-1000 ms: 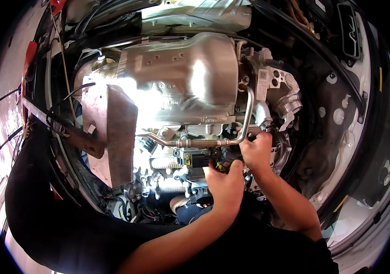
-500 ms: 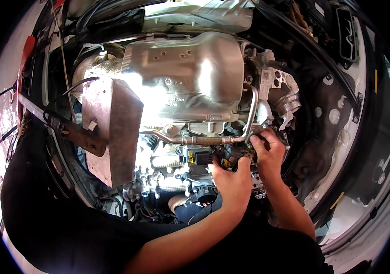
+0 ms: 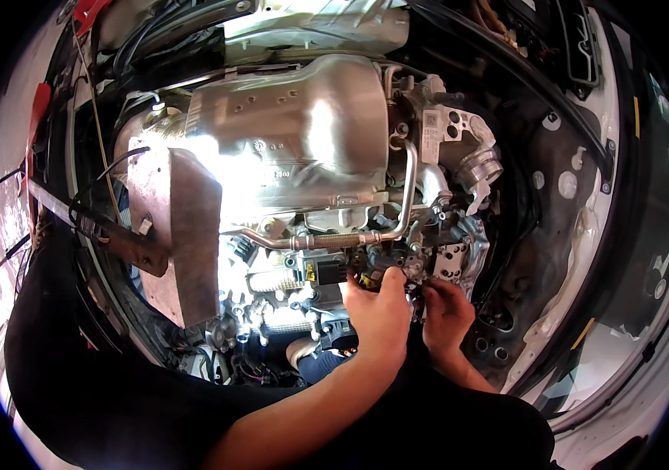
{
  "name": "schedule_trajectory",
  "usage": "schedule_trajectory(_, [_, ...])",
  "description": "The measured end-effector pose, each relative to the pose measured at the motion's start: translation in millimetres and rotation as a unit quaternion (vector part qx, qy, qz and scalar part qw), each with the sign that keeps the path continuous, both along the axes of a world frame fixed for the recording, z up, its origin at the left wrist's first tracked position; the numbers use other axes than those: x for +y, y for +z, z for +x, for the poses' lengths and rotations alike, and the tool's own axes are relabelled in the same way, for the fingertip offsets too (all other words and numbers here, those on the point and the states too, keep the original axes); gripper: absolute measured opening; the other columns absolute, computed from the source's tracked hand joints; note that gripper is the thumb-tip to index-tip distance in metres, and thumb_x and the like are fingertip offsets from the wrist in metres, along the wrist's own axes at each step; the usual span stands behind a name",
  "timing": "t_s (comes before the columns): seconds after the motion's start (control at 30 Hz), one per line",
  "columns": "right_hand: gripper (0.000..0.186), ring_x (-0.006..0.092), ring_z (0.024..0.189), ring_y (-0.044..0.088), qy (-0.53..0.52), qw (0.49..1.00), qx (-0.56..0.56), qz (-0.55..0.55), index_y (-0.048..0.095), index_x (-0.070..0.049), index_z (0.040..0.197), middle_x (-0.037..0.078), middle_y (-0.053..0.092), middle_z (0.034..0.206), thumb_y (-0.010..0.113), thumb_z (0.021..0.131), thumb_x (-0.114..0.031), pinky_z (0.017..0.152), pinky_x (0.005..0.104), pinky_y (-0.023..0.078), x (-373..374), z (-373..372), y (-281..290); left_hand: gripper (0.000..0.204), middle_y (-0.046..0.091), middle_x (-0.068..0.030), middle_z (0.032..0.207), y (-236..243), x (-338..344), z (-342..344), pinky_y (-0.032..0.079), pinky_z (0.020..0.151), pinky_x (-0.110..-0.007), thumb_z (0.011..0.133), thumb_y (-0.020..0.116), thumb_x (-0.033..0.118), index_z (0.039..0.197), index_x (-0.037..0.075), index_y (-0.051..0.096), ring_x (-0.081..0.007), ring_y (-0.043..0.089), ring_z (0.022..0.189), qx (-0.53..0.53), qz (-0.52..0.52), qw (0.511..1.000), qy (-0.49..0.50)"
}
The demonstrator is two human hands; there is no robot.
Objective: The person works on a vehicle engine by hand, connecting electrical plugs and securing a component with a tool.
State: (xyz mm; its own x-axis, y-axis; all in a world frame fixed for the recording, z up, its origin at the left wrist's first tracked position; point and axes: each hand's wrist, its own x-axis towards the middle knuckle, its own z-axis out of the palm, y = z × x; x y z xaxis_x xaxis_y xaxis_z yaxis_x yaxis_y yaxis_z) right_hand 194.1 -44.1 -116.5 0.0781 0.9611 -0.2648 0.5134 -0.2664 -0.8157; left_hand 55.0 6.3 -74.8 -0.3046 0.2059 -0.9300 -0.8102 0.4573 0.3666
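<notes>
left hand [image 3: 377, 313]: I'm pinching the small black connector [image 3: 366, 270] at center frame.
right hand [image 3: 446, 307]: fingers curled beside the bracket [image 3: 450, 258].
care: I'm keeping both grips steady.

heat shield [image 3: 287, 133] | bent pipe [image 3: 409, 188] | red tag [image 3: 88, 9] (perhaps cloth)

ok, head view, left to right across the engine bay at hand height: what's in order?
Rusty flat heat shield panel → black connector with yellow label → left hand → right hand → perforated cast bracket → black inner wall of the bay → white body edge.
</notes>
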Motion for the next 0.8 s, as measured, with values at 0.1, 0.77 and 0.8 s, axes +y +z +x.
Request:
schedule_trajectory(0.1, [0.017, 0.0175, 0.084, 0.064, -0.094, 0.974, 0.094, -0.183, 0.064, 0.004, 0.099, 0.012, 0.066, 0.095, 0.065, 0.082, 0.003, 0.071, 0.0242, 0.050, -3.8, -7.3, 6.9, 0.036, 0.056, -0.0046, 0.083, 2.7, 1.5, -0.9, 0.041, 0.065, -0.025, 0.076, 0.060, 0.004, 0.108, -0.002, 0.045, -0.0110, 0.051, 0.073, -0.021, 0.001, 1.000, -0.020])
schedule_trajectory(0.77, [0.034, 0.0265, 0.089, 0.065, 0.256, 0.965, 0.040, 0.030, 0.067, -0.003, 0.096, 0.010, 0.065, 0.095, 0.079, 0.064, -0.007, 0.100, 0.0420, 0.043, 59.8, -16.0, 30.8, 0.049, 0.051, -0.0098, 0.092, -6.1, -4.1, -10.7, 0.051, 0.060, -0.031, 0.079, 0.057, 0.004, 0.121, -0.002, 0.031, -0.0195, 0.056, 0.081, -0.115, -0.001, 0.993, -0.005])
schedule_trajectory(0.8, [0.034, 0.0265, 0.089, 0.065, 0.256, 0.966, 0.039, 0.030, 0.067, -0.003, 0.096, 0.010, 0.065, 0.095, 0.079, 0.064, -0.007, 0.100, 0.0420, 0.043, 60.4, -15.9, 30.6, 0.049, 0.051, -0.0098, 0.092, -4.7, -2.4, -10.5, 0.051, 0.060, -0.031, 0.079, 0.057, 0.004, 0.121, -0.002, 0.031, -0.0195, 0.056, 0.081, -0.116, -0.001, 0.993, -0.005])
